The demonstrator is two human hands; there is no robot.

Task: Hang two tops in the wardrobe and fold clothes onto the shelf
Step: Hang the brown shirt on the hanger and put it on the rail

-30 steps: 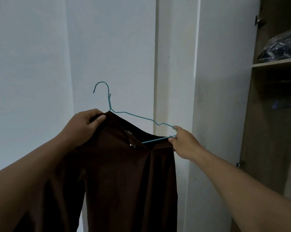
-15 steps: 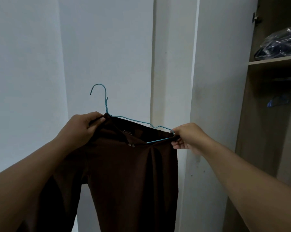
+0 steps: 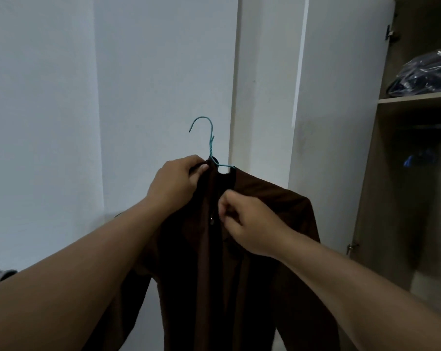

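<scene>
A dark brown top (image 3: 270,203) hangs on a teal wire hanger (image 3: 210,145), held up in front of a white wall. My left hand (image 3: 176,181) grips the top's collar just under the hanger's twisted neck. My right hand (image 3: 244,221) pinches the front edge of the top below the collar, near a small metal fastener. The top's right shoulder drapes over the hanger arm. Its hem runs out of view at the bottom.
The open wardrobe stands at the right, with its white door (image 3: 336,122) swung toward me. A wooden shelf (image 3: 417,98) carries dark clothes in a clear plastic bag (image 3: 424,72). Below the shelf something blue (image 3: 408,160) shows in the dim hanging space.
My right hand let go of the hanger's right end and moved in to the front of the top. The top's right shoulder now covers the hanger arm. The view shifted left.
</scene>
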